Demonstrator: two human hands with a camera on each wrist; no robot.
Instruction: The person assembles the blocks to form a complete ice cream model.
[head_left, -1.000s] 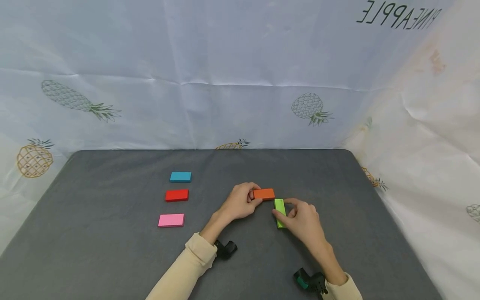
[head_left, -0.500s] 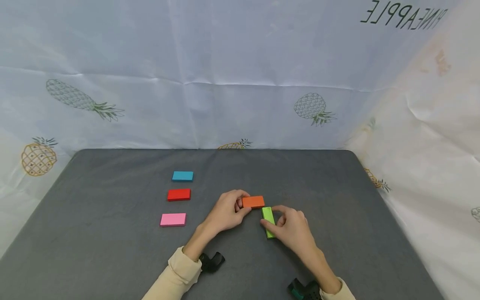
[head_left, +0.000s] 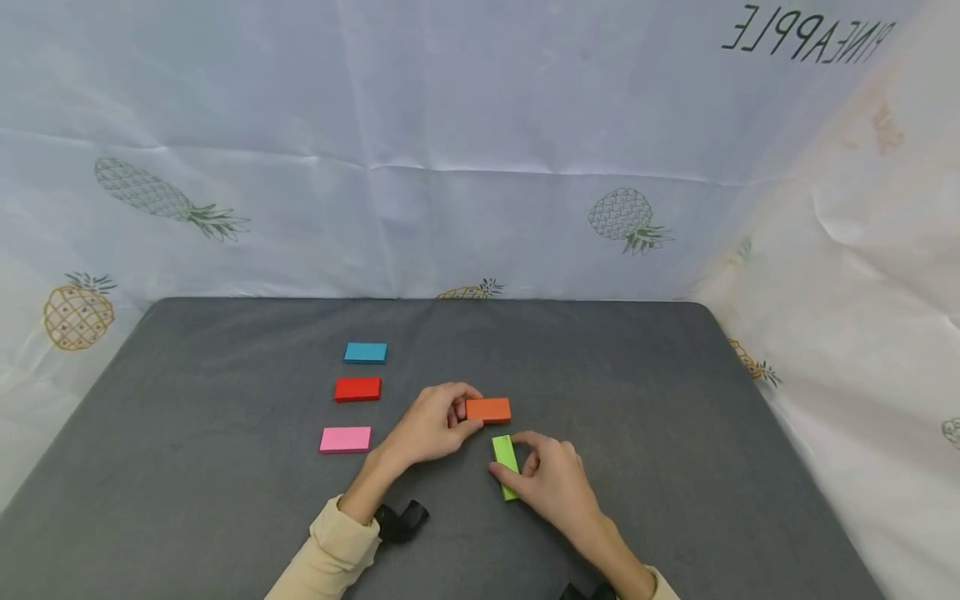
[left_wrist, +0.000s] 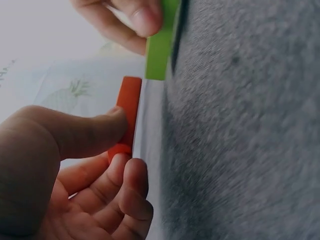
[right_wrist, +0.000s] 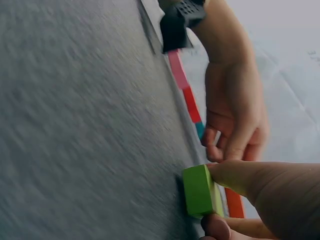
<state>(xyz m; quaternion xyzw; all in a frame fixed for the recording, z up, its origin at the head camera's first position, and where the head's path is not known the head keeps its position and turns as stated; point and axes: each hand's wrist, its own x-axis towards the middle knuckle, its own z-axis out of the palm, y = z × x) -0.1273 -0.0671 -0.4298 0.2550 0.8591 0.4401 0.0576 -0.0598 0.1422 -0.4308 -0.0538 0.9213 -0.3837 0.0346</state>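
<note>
Three blocks (head_left: 357, 389) are lying lined up centre-left; left hand (head_left: 433, 425) pinching orange block (head_left: 490, 409), right hand (head_left: 555, 479) green block (head_left: 504, 453), both unreleased, perhaps lifted.

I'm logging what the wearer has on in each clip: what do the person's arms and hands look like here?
The left hand and right hand are bare, without gloves. The left sleeve is cream with a turned-back cuff; only a cream edge of the right sleeve shows. Black left and right wrist devices are visible.
</note>
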